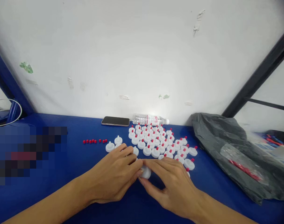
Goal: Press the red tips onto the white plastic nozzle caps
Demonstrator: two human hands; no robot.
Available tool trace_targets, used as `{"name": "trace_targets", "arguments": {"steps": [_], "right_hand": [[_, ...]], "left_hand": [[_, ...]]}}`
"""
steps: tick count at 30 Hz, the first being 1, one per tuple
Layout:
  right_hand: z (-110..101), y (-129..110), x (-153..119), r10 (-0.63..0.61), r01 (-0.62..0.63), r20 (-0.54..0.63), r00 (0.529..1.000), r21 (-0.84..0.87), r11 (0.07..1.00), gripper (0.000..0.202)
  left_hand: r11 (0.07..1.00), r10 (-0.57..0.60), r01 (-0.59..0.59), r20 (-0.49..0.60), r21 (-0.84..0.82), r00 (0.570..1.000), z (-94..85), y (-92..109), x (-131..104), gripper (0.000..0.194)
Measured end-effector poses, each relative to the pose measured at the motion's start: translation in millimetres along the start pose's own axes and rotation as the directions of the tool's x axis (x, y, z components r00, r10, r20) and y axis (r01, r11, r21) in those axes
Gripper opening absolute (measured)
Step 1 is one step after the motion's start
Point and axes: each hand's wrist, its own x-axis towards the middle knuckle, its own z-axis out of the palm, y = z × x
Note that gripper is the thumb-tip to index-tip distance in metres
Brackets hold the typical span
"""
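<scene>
Between my two hands is a white round nozzle cap [146,173], tilted, with its nozzle side hidden behind my fingers. My left hand [116,174] is closed, its thumb and forefinger pressed against the cap's left edge. On the other side, my right hand [171,183] pinches the cap between thumb and fingertips. Just beyond my left hand stand a few white caps with bare nozzles [118,140], partly covered by my fingers. Past my right hand sits a dense group of white caps with red tips [155,151]. Small red tips [92,141] lie in a loose row at the left.
Against the wall lie a phone [115,121] and a clear plastic bottle [151,119]. A dark plastic bag [216,140] spreads over the right side, with a clear bag of red pieces [244,165] on it. The blue table [72,130] meets a white wall.
</scene>
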Motion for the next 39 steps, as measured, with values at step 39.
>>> {"name": "trace_targets", "arguments": {"steps": [39], "right_hand": [[-30,-8,13,-0.386,0.243,-0.142,0.912,-0.569,0.785,0.017]], "left_hand": [[0.410,-0.761,0.635,0.138,-0.655,0.634,-8.6,7,27,0.050]]}}
